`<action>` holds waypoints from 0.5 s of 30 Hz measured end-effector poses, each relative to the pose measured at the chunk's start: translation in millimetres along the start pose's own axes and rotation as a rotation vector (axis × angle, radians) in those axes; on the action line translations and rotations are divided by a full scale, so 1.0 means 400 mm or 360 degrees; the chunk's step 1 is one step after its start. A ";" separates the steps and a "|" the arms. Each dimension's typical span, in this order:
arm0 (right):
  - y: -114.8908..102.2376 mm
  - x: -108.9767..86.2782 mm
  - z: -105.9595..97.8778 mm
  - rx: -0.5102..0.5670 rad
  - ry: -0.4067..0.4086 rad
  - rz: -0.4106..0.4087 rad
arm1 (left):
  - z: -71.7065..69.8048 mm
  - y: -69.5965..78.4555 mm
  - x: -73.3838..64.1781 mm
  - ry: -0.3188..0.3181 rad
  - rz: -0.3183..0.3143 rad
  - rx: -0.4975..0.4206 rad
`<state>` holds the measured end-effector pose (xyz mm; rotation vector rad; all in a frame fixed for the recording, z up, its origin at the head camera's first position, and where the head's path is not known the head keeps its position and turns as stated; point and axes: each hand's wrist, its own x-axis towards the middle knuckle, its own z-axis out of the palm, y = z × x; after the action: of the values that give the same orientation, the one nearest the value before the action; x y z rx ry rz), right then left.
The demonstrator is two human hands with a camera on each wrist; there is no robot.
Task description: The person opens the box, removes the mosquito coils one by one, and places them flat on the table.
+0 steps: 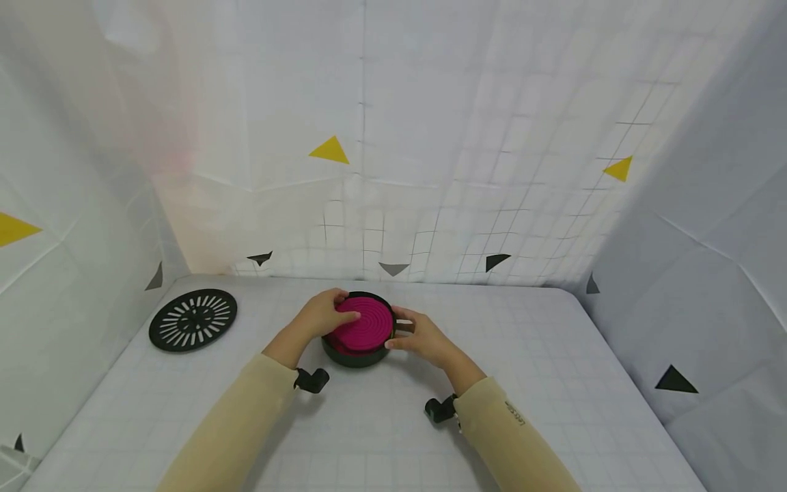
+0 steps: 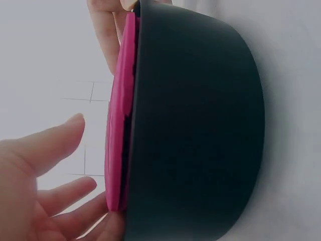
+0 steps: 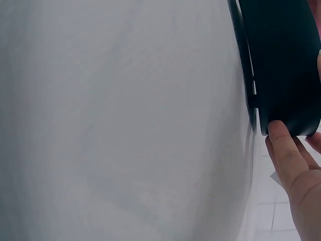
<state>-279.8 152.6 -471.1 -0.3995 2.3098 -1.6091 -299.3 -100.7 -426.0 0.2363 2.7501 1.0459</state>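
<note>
A dark green round bowl (image 1: 350, 357) stands on the table. A pink disc with concentric rings (image 1: 363, 322) lies tilted at its top, with red or pink below it. The left wrist view shows the disc (image 2: 117, 125) edge-on against the bowl's rim. My left hand (image 1: 318, 316) is at the far left of the disc, its thumb over the top; in the left wrist view that thumb stands apart from the disc while fingers reach its edge. My right hand (image 1: 426, 338) touches the right side with spread fingers. In the right wrist view a straight finger (image 3: 283, 145) rests on the bowl's wall.
A black round disc with radial slots (image 1: 193, 320) lies at the table's left. White sheets with yellow and black triangles enclose the white gridded table (image 1: 369, 437). Small black devices (image 1: 312, 380) are worn on both wrists.
</note>
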 end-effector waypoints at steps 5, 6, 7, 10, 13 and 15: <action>0.001 0.000 0.001 0.0004 -0.0007 -0.0005 | 0.002 -0.008 -0.004 0.0034 0.0048 -0.0048; 0.002 0.001 0.001 0.0001 -0.0010 -0.0006 | 0.002 -0.009 -0.005 0.0039 0.0060 -0.0059; 0.002 0.001 0.001 0.0001 -0.0013 -0.0004 | 0.003 -0.009 -0.006 0.0045 0.0073 -0.0065; 0.005 0.004 0.000 -0.0008 -0.0019 0.0003 | 0.003 -0.008 -0.010 0.0061 0.0102 -0.0069; -0.001 0.003 -0.002 -0.0013 -0.0034 0.0019 | 0.005 -0.009 -0.011 0.0059 0.0121 -0.0013; -0.015 -0.003 -0.003 -0.0018 -0.0053 0.0021 | 0.009 -0.010 -0.010 0.0051 0.0116 0.0019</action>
<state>-278.8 152.1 -465.0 -0.4093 2.2935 -1.5719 -295.1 -102.2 -430.9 0.3270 2.7966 1.0604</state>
